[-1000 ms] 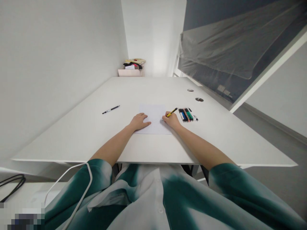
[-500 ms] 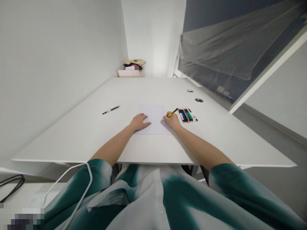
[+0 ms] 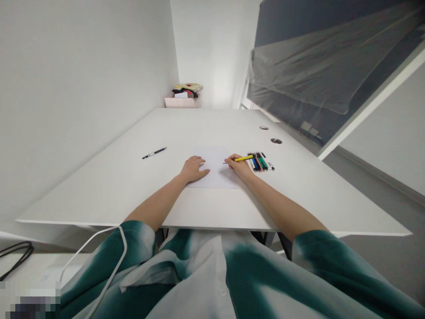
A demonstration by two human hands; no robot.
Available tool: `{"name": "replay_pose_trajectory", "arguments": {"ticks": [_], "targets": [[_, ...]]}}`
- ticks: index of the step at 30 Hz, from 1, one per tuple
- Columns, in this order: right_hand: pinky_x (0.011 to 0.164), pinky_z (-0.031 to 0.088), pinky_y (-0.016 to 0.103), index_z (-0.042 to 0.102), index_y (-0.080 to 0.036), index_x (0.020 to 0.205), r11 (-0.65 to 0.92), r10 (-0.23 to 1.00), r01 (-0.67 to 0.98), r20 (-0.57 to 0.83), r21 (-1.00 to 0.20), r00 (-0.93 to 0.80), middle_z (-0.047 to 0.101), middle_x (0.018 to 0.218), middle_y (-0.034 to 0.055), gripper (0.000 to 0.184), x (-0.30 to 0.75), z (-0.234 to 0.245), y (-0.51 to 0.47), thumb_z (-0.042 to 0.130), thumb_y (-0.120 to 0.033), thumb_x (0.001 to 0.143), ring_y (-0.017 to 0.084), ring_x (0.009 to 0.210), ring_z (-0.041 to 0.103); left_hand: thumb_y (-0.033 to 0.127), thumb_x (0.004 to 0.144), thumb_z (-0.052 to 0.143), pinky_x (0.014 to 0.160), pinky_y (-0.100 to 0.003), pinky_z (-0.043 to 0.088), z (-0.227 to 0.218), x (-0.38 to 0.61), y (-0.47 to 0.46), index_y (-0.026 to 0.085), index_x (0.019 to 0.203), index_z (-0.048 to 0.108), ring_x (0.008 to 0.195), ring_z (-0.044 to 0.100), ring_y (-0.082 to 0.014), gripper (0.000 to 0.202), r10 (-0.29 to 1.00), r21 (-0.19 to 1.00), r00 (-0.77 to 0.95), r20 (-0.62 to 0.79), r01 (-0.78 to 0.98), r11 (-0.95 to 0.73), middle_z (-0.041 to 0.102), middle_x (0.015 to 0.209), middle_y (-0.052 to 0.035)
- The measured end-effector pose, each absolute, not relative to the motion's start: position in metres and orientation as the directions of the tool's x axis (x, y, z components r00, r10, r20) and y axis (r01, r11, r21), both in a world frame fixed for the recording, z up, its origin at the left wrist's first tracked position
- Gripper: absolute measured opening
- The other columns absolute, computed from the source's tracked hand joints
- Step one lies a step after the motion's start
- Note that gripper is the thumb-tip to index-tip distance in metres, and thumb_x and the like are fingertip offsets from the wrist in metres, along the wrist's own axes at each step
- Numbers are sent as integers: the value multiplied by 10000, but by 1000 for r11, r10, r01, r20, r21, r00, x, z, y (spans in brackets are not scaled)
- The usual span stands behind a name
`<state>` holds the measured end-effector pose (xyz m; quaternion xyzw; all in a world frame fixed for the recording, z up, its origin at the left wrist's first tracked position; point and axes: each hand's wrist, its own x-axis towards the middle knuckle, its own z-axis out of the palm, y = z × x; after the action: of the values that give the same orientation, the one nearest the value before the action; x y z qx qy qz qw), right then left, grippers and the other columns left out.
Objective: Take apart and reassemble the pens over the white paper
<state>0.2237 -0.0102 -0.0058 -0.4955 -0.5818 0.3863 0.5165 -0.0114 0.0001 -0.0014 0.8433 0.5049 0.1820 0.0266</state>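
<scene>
Compared with the earlier frames, the yellow-barrelled pen (image 3: 244, 158) has been swung from a steep slant to a nearly level line, its tip now directed leftward over the sheet of white paper (image 3: 215, 156), which lies on the white desk (image 3: 116, 190). The pen is pinched narrowly between the thumb and fingers of the right hand (image 3: 238, 166), which rests on the right part of the sheet; whether the tip touches the paper cannot be told. The left hand (image 3: 194, 170) is laid flat at the left edge of the sheet, its fingers slightly spread and holding nothing. Just right of the sheet, a row of coloured pens (image 3: 260, 161) is partly hidden by the right hand, and their labels are too small to be read. Well left of the sheet, a black pen (image 3: 154, 153) is lying. Far beyond the sheet, a pale box (image 3: 181, 103) is topped by a heap of items that cannot be made out, and the lower left corner of the view is obscured by pixelation.
</scene>
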Motion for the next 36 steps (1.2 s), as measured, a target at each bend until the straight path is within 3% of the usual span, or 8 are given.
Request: {"name": "replay_pose_trajectory", "arguments": {"ticks": [6, 14, 18, 21, 27, 36], "targets": [[567, 347, 261, 619, -213, 688, 161, 968, -9, 160, -987, -194, 562, 577, -33, 239, 212, 3, -20, 711, -431, 656, 111, 552, 462, 371, 900, 546, 1055, -430, 407, 9, 7, -14, 215, 1177, 633, 1180, 569, -240, 330, 721, 293, 524, 454, 676, -676, 664, 1219, -91], [575, 369, 255, 690, -198, 752, 55, 956, -97, 80, -994, -283, 636, 639, 10, 307, 209, 1, -20, 719, -494, 675, 133, 609, 541, 298, 924, 485, 982, -390, 450, 1, 14, -11, 211, 1004, 709, 1052, 633, -211, 253, 668, 264, 592, 451, 627, -733, 724, 1092, -66], [565, 400, 287, 691, -181, 767, -83, 962, -220, -21, -972, -273, 574, 545, 31, 497, 215, 15, -24, 553, -658, 778, 156, 544, 516, 307, 912, 503, 967, -407, 461, 1, 9, -7, 201, 971, 729, 1034, 641, -230, 257, 715, 258, 549, 433, 685, -682, 732, 1071, -79], [589, 442, 301, 682, -162, 827, -174, 950, -335, -68, -926, -305, 613, 619, 69, 618, 222, 24, -28, 404, -714, 831, 179, 592, 550, 308, 907, 509, 958, -410, 469, 1, 8, -5, 193, 971, 735, 1022, 645, -237, 262, 740, 248, 531, 413, 716, -653, 733, 1063, -86], [589, 464, 277, 661, -117, 909, -266, 928, -507, -76, -820, -365, 644, 687, 103, 580, 227, 18, -23, 291, -563, 930, 184, 658, 584, 307, 913, 502, 960, -401, 470, 1, 9, -6, 190, 967, 742, 1014, 647, -233, 272, 737, 225, 538, 409, 723, -653, 735, 1058, -84], [589, 463, 272, 653, -130, 895, -251, 940, -498, -85, -830, -332, 630, 661, 89, 517, 226, 16, -20, 300, -505, 936, 180, 637, 570, 297, 910, 508, 962, -401, 466, 1, 7, -6, 186, 993, 748, 1025, 639, -240, 277, 744, 206, 530, 407, 740, -640, 733, 1071, -86]]}}
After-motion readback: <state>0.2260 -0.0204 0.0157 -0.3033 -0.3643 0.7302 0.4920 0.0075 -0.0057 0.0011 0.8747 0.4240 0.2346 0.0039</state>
